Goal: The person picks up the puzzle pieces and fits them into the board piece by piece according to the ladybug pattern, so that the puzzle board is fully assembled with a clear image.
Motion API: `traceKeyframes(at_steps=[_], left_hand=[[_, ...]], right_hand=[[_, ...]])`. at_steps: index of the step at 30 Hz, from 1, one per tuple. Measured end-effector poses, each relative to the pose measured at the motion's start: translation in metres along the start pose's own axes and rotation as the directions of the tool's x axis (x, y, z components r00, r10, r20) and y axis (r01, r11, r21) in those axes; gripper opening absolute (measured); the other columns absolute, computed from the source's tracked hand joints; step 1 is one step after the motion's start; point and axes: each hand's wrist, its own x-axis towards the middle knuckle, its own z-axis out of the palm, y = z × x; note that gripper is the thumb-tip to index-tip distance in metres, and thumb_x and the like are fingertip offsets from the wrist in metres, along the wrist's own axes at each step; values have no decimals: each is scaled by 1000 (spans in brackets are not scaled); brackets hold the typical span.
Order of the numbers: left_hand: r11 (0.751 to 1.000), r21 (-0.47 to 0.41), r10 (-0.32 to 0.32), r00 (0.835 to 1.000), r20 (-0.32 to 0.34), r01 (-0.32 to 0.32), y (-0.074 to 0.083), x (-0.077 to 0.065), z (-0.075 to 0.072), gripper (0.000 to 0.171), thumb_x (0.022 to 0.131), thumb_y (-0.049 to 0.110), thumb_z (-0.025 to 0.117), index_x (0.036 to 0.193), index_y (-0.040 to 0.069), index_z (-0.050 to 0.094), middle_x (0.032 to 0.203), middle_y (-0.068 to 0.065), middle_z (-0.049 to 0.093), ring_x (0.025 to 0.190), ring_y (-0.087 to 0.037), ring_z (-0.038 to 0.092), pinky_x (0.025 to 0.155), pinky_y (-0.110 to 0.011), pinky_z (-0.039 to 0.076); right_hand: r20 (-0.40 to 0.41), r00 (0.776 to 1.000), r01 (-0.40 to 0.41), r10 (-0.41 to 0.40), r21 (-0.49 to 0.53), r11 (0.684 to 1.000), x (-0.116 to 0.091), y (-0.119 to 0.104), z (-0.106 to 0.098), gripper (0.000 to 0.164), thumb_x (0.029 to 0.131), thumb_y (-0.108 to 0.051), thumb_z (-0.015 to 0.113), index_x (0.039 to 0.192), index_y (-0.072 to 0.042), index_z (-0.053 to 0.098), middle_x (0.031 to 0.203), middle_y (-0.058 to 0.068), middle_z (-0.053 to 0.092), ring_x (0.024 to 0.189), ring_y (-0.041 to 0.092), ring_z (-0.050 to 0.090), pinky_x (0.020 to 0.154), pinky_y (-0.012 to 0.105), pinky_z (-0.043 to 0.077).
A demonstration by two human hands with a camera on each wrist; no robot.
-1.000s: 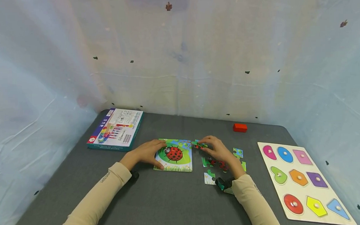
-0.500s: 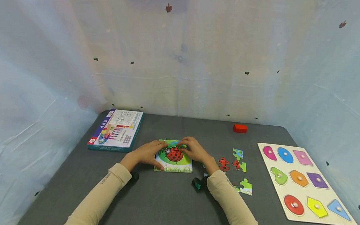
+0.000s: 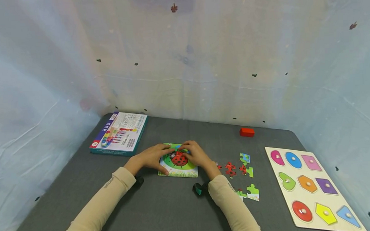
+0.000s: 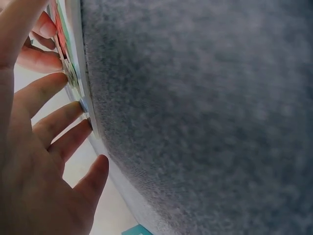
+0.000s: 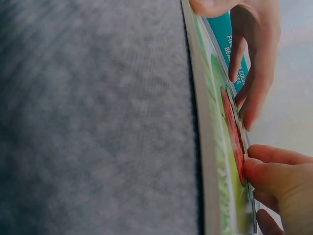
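A square ladybug puzzle board (image 3: 181,172) lies on the dark grey table in the head view. My left hand (image 3: 151,160) spans the board's left side, thumb at the near edge and the other fingers stretched along the far part. My right hand (image 3: 198,156) pinches a small green jigsaw piece (image 3: 185,151) low over the board's far half, mostly covered by the fingers. In the right wrist view, thumb and forefinger stand at the board's upper face beside the red ladybug picture (image 5: 232,129). The left fingertips (image 4: 78,107) meet the board's edge in the left wrist view.
Several loose jigsaw pieces (image 3: 230,169) lie right of the board, some behind the right forearm. Farther right is a knobbed shape board (image 3: 298,193). A red block (image 3: 247,132) sits near the back edge, and a flat toy box (image 3: 121,133) at the back left.
My right hand has carried the jigsaw piece leftward from beside the loose pieces onto the board's far half, shifting slightly farther left in the last half second. My left hand stays in place.
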Motion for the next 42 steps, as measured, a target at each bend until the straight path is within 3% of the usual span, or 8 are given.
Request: traceKeyframes(at_steps=[12,16,23,30,36,42], left_hand=[[999,17,-36,999,37,36,3,5,-3,100,66,63,73,145,14,37,147,-14,30,134,-35,28,102,-55,31],[998,59,-3,1000,31,1,7,8,-3,97,67,61,74,141,8,41,145,-13,34,133,-34,29,104,-53,30],[995,-90,47,998,44,-43,13,13,0,95,71,51,76,141,1,37,145,-16,31,135,-32,25,105,-48,32],[994,-86,66,997,28,-64,12,15,5,92,73,57,71,141,5,39,145,-13,33,135,-32,26,105,-48,31],[990,-112,85,996,4,-84,10,15,8,92,71,54,74,141,5,39,145,-15,33,135,-34,26,106,-50,29],[992,-102,70,997,15,-68,8,12,6,95,68,55,76,142,9,38,146,-13,31,135,-33,25,105,-50,30]], right_hand=[[-1,1000,13,-13,24,1000,-1,1,0,22,90,-7,62,111,-5,66,120,16,55,111,31,49,92,45,42],[-7,999,32,-32,38,999,0,1,1,22,90,-6,61,112,-3,66,120,18,54,109,31,49,91,46,43],[-11,1000,14,-13,66,998,-1,2,4,22,90,-5,60,112,-3,65,121,18,53,109,31,48,91,46,41],[10,999,32,-32,51,998,-5,5,-1,24,92,-6,57,116,-4,62,123,17,52,114,31,47,95,47,39],[-60,998,40,-35,88,995,-25,19,-28,34,89,-1,60,123,-1,57,130,21,49,121,33,46,95,50,41],[-110,992,-55,63,73,996,-69,45,-80,38,85,4,64,122,0,58,128,21,51,119,36,47,93,54,41]])
